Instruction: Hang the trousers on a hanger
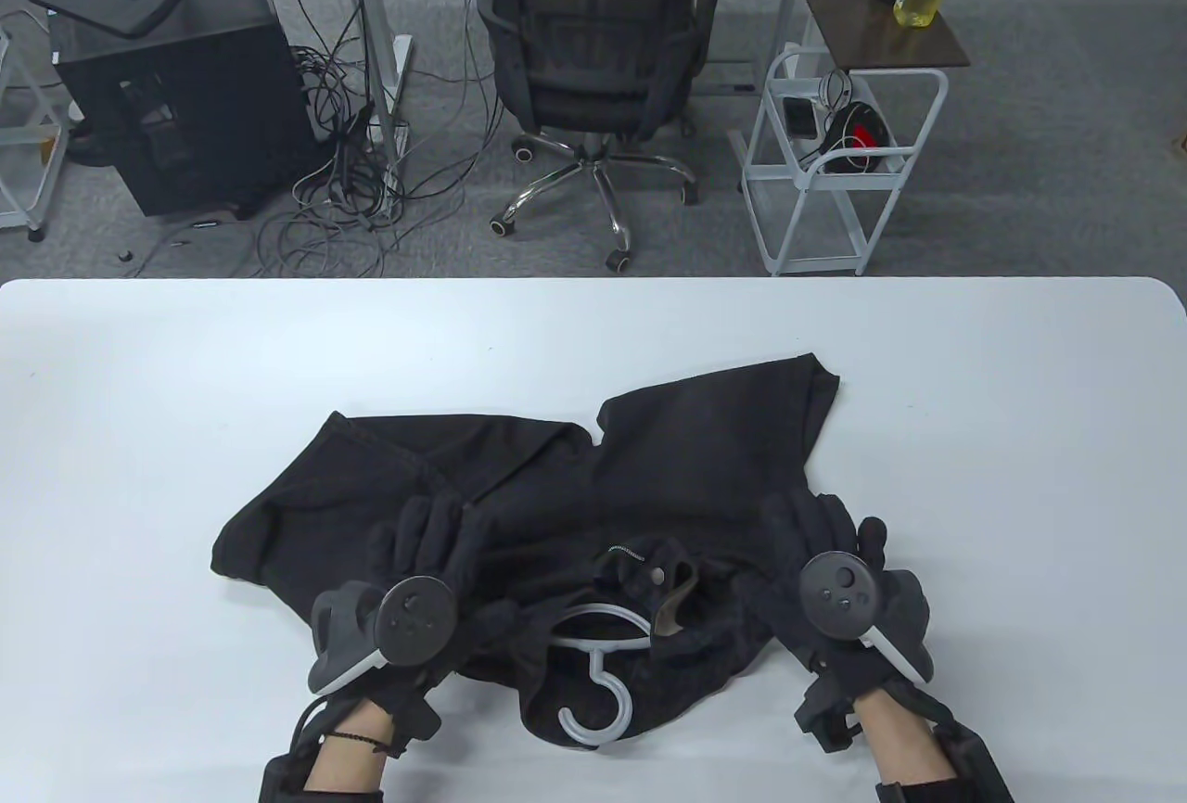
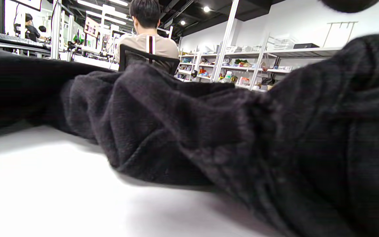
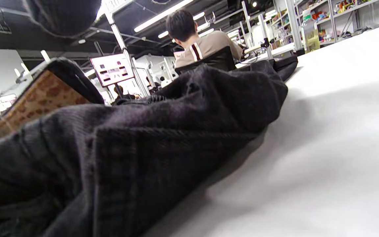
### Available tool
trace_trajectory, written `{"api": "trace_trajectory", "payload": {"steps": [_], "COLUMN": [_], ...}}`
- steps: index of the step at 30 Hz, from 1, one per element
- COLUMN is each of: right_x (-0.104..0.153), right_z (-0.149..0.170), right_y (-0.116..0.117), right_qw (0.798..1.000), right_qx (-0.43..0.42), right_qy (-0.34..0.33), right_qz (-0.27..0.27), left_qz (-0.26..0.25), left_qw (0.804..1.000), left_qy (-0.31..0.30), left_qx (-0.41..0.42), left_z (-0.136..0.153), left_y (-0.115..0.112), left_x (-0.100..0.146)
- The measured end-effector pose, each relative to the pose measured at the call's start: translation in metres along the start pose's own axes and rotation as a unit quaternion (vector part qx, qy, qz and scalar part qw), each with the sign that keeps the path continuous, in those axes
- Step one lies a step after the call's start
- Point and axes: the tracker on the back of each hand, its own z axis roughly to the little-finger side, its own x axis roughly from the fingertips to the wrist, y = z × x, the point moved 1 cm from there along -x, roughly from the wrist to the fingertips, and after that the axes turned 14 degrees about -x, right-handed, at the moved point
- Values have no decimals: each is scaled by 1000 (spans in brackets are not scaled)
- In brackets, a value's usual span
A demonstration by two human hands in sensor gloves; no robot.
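Black trousers [image 1: 668, 460] lie spread on the white table [image 1: 974, 469], waist toward me, legs pointing away. A white plastic hanger [image 1: 598, 655] lies at the open waist, its hook over the near cloth and its arms tucked under the fabric on both sides. My left hand [image 1: 431, 529] rests with fingers stretched flat on the left part of the trousers. My right hand [image 1: 821, 525] lies on the right edge near the waist; its black fingers blend with the cloth. The wrist views show bunched black fabric close up [image 2: 209, 131] [image 3: 176, 131].
The table's far edge [image 1: 593, 281] runs across mid-frame. Beyond it stand an office chair [image 1: 593, 52], a white cart [image 1: 835, 163] and a black computer case [image 1: 176, 98] on the floor. Bare table surface [image 1: 139, 423] lies left, right and behind the trousers.
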Motion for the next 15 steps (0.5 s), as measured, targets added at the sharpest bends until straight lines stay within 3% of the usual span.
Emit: {"api": "trace_trajectory", "payload": {"steps": [15], "right_x": [-4], "right_z": [0], "right_y": [5], "right_qw": [1000], "right_qx": [-2], "right_qy": [3], "right_qz": [-14], "left_qz": [12], "left_qw": [1000], "left_qy": [-8], "left_qx": [-1], "left_z": [-2], "left_y": [-3], "left_x": [-3]}}
